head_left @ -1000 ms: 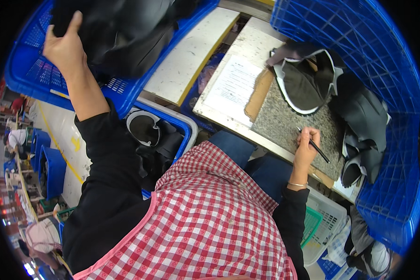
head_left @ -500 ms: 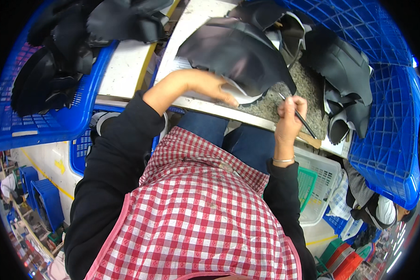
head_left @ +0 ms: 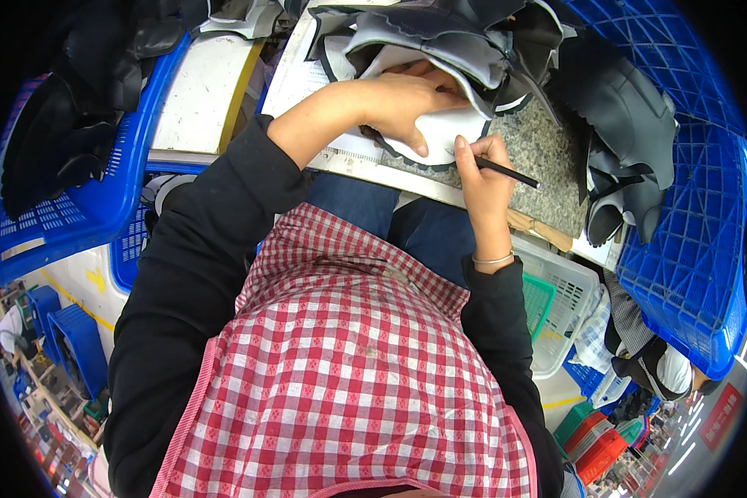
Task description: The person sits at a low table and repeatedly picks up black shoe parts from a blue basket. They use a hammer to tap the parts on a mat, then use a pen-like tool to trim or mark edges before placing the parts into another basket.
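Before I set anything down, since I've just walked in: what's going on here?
Someone in a checked apron is at a workbench with a black, pale-lined piece, possibly a shoe upper. The left hand is spread on its lining, partly inside a fold; the right hand holds a black pen-shaped tool near the lining. More black pieces lie in the blue basket on the left.

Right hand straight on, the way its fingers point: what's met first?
Likely the white-lined dark piece that the left hand touches, just ahead of the right hand; depth is unclear.
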{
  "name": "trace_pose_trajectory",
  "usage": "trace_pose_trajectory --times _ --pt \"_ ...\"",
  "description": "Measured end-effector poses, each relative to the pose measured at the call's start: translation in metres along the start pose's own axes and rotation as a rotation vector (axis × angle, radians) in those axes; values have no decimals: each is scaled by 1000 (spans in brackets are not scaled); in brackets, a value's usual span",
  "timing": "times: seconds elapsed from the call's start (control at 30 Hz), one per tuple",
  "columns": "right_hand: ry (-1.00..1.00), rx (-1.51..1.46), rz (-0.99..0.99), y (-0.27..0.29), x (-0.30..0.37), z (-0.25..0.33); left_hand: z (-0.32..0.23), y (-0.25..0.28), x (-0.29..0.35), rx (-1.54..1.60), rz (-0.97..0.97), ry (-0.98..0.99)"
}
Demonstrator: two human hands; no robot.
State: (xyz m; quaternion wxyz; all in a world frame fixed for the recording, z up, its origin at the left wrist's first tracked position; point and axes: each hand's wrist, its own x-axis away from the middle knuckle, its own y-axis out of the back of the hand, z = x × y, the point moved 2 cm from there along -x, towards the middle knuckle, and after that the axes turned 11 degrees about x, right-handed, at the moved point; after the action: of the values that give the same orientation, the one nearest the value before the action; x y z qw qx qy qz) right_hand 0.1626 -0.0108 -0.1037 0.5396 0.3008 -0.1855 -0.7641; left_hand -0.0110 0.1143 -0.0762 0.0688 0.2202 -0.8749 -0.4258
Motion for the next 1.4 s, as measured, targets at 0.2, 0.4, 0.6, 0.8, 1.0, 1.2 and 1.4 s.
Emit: trace_pose_trajectory --times 0.2,0.4,0.6,0.8,1.0,1.2,1.4 --pt "8 -70 81 1 0 -1 2 -1 1 -25 9 10" --pt "-23 -127 63 7 5 -4 -9 1 7 -77 -35 -11" --pt "139 -77 -424 63 4 9 -53 58 73 211 -240 -199" --pt "629 673 -238 50 -49 59 -2 148 72 -162 -1311 105" --pt "602 566 -487 33 -81 78 94 168 4 -626 -1191 461" --pt "536 497 -611 189 -103 76 221 202 115 -524 -997 866" --pt "430 601 -1092 416 -105 52 197 247 207 158 -1587 480"
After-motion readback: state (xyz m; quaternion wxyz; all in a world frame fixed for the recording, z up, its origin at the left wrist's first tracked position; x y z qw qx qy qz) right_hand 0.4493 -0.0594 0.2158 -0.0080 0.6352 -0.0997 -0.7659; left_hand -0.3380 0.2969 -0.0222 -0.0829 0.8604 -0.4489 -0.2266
